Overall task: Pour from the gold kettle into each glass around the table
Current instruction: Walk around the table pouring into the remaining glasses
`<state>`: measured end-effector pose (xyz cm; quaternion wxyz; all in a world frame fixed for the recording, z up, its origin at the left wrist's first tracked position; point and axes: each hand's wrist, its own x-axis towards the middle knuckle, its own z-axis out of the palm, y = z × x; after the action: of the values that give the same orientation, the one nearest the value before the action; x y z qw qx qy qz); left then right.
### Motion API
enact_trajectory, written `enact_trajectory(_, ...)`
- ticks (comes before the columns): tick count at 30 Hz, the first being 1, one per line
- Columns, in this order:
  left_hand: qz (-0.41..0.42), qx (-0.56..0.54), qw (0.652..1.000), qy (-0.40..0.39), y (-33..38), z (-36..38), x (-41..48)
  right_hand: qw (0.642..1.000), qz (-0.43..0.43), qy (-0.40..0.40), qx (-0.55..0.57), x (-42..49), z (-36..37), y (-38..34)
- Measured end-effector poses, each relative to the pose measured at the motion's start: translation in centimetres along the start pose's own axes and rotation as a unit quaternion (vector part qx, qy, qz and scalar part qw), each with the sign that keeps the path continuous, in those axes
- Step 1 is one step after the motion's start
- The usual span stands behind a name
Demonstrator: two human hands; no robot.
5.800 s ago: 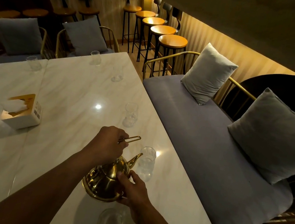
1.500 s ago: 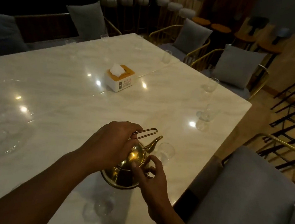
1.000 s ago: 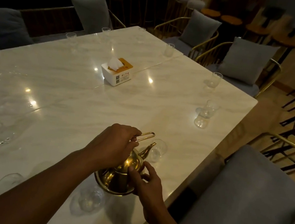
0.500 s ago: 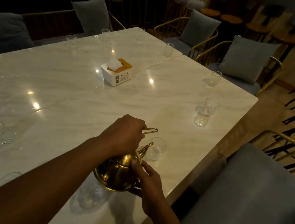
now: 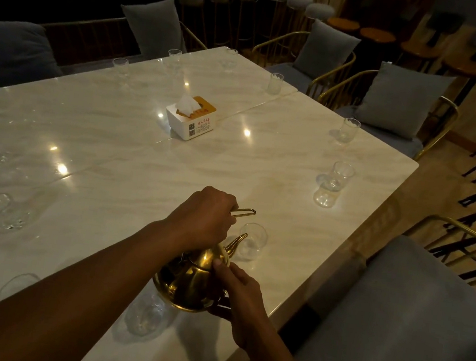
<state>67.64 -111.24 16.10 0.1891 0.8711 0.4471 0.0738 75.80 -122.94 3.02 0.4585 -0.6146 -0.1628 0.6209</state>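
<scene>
At the near edge of a pale marble worktop (image 5: 116, 142), a person's left hand (image 5: 206, 216) is closed around the wire handle of a gold kettle (image 5: 189, 281), held tilted above the surface, while the fingers (image 5: 222, 269) of the right hand (image 5: 240, 296) press against its lid and side. The spout points at the rim of a clear glass (image 5: 251, 239) just beyond it, with another glass (image 5: 145, 316) under the kettle's near side. Farther off, a tissue box (image 5: 190, 118) sits mid-worktop, and more glasses line the edges before cushioned chairs (image 5: 400, 101).
</scene>
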Motion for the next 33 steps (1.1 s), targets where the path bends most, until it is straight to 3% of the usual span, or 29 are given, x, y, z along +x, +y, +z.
enact_trajectory(33, 0.003, 0.001, 1.0, 0.003, -0.15, -0.44, 0.17, 1.0, -0.011, -0.017, -0.011, -0.4, 0.11, -0.64)
